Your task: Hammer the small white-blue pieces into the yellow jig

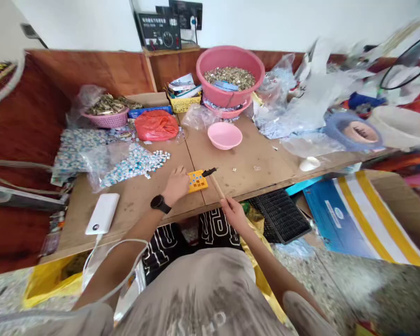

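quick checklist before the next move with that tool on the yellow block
1. Left hand steadies the yellow block: ok, it rests on the block's left edge.
2. Right hand grips the wooden-handled tool: ok.
3. Dark tool tip at the block's right edge: ok.
4. Tip actually touching the block: cannot tell.
5. Block flat on the table: ok.
6. White and blue small parts within reach: ok, they lie to the left.
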